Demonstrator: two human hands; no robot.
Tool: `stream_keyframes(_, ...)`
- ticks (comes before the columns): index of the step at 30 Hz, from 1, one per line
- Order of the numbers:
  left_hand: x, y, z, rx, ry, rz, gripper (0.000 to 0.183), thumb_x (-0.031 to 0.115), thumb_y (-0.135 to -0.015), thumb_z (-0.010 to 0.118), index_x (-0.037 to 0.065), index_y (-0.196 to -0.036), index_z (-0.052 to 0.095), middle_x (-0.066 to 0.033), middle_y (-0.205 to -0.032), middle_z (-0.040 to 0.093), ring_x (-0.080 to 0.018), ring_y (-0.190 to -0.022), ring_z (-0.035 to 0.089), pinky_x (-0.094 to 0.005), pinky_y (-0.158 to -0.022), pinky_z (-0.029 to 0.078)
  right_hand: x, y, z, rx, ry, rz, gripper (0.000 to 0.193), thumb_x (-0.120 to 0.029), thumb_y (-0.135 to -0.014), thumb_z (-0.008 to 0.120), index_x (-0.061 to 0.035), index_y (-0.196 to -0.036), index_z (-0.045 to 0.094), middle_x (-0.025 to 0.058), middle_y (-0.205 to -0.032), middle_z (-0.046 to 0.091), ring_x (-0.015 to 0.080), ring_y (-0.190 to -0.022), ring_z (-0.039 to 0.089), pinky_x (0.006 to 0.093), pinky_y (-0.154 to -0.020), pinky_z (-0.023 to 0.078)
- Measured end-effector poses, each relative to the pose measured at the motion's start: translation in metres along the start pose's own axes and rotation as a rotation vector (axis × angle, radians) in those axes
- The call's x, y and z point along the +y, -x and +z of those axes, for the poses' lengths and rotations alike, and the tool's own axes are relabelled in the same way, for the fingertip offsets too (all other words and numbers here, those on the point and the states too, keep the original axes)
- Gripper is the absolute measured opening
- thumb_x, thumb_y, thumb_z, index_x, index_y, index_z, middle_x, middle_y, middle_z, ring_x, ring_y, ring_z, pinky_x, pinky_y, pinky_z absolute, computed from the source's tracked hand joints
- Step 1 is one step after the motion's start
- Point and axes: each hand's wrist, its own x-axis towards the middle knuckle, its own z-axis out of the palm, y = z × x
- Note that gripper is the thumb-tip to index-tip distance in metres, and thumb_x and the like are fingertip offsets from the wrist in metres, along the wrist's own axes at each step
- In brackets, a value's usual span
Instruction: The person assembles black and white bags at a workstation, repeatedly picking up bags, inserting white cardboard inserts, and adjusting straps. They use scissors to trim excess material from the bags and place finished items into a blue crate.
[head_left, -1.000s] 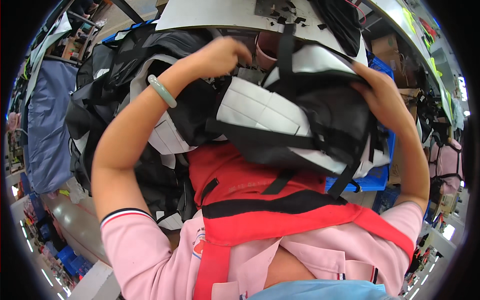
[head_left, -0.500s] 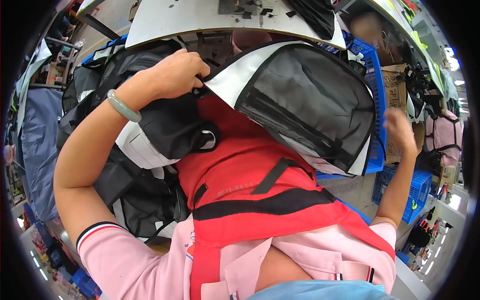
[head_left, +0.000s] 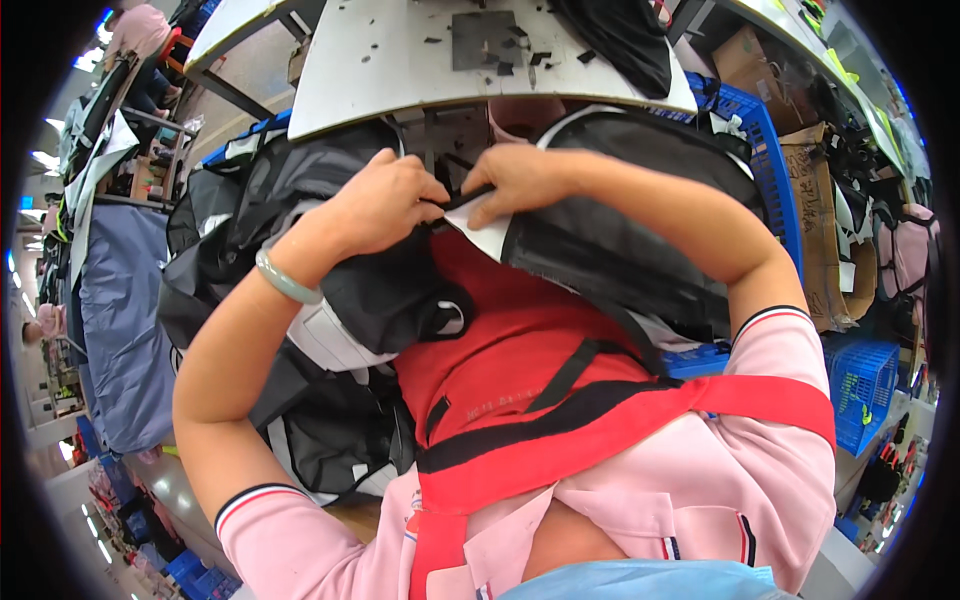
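A black mesh fabric panel (head_left: 630,200) with white borders and dark edging lies over the right side of my lap. My right hand (head_left: 525,185) is closed on its narrow white corner, thumb below and fingers above. Close beside it, my left hand (head_left: 385,205) pinches at the dark edging of the same corner, fingertips together. A pale green bangle (head_left: 287,277) circles my left wrist. Under my left forearm lie black and white fabric pieces (head_left: 375,290), heaped to the left. My red apron (head_left: 500,320) shows between the heap and the panel.
A white table (head_left: 380,70) stands ahead, with black scraps and a dark square plate (head_left: 484,42) on it; black fabric (head_left: 625,45) hangs over its edge. To the right are a blue crate (head_left: 775,150), a cardboard box (head_left: 810,220) and another blue crate (head_left: 862,390).
My right hand has come in from the far right and taken hold of the panel's white corner beside my left hand. The left hand keeps its pinch there. The view has shifted slightly.
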Motion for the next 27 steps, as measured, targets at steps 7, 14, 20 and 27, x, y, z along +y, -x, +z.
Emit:
stream_keyframes(7, -0.005, -0.031, -0.047, 0.191, 0.552, -0.005, 0.024, 0.013, -0.084, 0.066, -0.001, -0.103, 0.068, -0.0094, -0.086, 0.069, -0.0143, -0.08, 0.06, -0.0285, -0.074, 0.049, -0.034, 0.07, -0.066, 0.342, -0.181, 0.181, 0.037, -0.033, -0.082, 0.071, -0.0026, -0.101, 0.072, 0.0121, -0.073, 0.064, 0.0175, -0.071, 0.058, 0.033, -0.071, 0.046)
stream_keyframes(14, -0.022, -0.087, -0.085, 0.474, 0.732, -0.106, 0.022, 0.01, -0.087, 0.066, -0.003, -0.105, 0.07, -0.0019, -0.089, 0.069, -0.0065, -0.077, 0.059, -0.0218, -0.071, 0.047, -0.001, 0.047, -0.136, 0.605, -0.164, 0.206, 0.038, -0.035, -0.079, 0.075, -0.0038, -0.101, 0.074, 0.0056, -0.08, 0.069, 0.0131, -0.074, 0.059, 0.0284, -0.073, 0.047)
stream_keyframes(20, -0.04, -0.12, -0.084, 0.637, 0.785, -0.176, 0.026, 0.011, -0.08, 0.071, -0.003, -0.101, 0.073, -0.0054, -0.084, 0.071, -0.0099, -0.075, 0.062, -0.0238, -0.07, 0.048, 0.027, 0.024, -0.149, 0.64, -0.238, 0.22, 0.04, -0.031, -0.078, 0.077, -0.0028, -0.107, 0.073, 0.0058, -0.089, 0.071, 0.0137, -0.081, 0.063, 0.028, -0.08, 0.047)
stream_keyframes(27, -0.055, -0.138, -0.077, 0.701, 0.755, -0.232, 0.03, 0.012, -0.078, 0.072, -0.003, -0.104, 0.072, -0.0087, -0.087, 0.071, -0.0131, -0.077, 0.063, -0.025, -0.071, 0.049, 0.047, 0.012, -0.153, 0.638, -0.275, 0.223, 0.043, -0.033, -0.08, 0.077, 0.0016, -0.106, 0.072, 0.0072, -0.09, 0.07, 0.0143, -0.083, 0.063, 0.0274, -0.08, 0.048)
